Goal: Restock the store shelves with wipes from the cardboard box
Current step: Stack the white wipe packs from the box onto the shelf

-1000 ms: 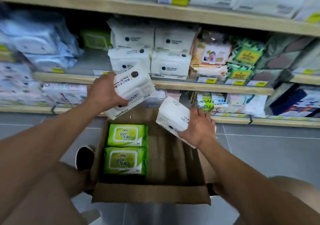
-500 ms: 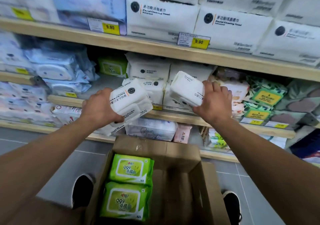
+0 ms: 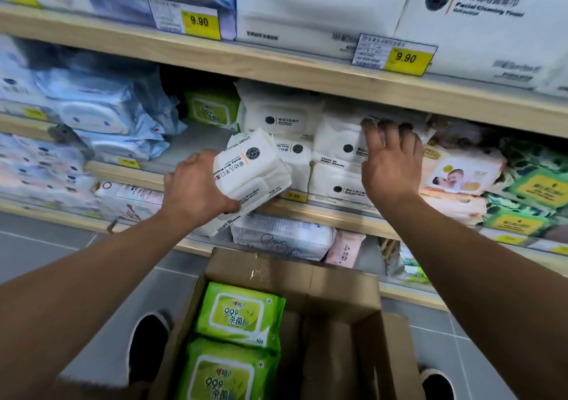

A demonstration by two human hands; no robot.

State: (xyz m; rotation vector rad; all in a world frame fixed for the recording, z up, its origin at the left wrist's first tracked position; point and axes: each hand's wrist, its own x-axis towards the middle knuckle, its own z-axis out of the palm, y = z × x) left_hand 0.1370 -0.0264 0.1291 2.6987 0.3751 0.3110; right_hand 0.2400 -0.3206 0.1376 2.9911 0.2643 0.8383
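- Both hands reach toward the middle shelf: the left hand is closed around a tilted white wipes pack at the shelf's front edge, while the right hand lies open, fingers spread, flat against the white packs stacked on the shelf.
- Below, an open cardboard box sits on the grey tiled floor, between two dark shoes.
- Two green wipes packs lie flat in the box's left half; its right half shows bare cardboard.
- Yellow price tags reading 9.90 hang on the upper shelf edge.
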